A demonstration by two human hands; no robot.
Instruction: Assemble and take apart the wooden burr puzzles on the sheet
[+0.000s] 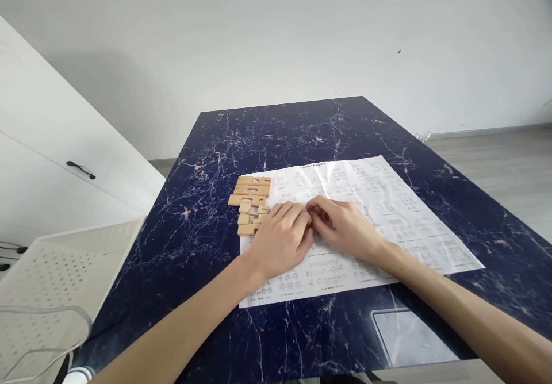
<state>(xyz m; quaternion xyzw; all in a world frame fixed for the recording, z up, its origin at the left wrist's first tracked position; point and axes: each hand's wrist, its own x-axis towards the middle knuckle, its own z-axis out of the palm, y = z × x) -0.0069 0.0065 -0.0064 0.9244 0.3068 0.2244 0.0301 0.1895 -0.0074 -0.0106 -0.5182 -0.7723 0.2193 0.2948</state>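
Note:
Several notched wooden puzzle pieces (249, 200), some with black numbers, lie in a column along the left edge of a printed paper sheet (353, 185). My left hand (282, 231) rests on the sheet just right of the lowest pieces, its fingers curled inward and partly covering them. My right hand (340, 226) meets it over the sheet, with thumb and fingers drawn together in a pinch. The fingertips of both hands touch or nearly touch. Whatever they hold, if anything, is hidden behind the fingers.
The sheet is spread on a dark blue marble-patterned table (267, 137). A pale rectangular item with a rounded corner (409, 335) lies near the front edge. At left stand a white cabinet with a black handle (81, 169) and a perforated white surface (56, 275) with a cable.

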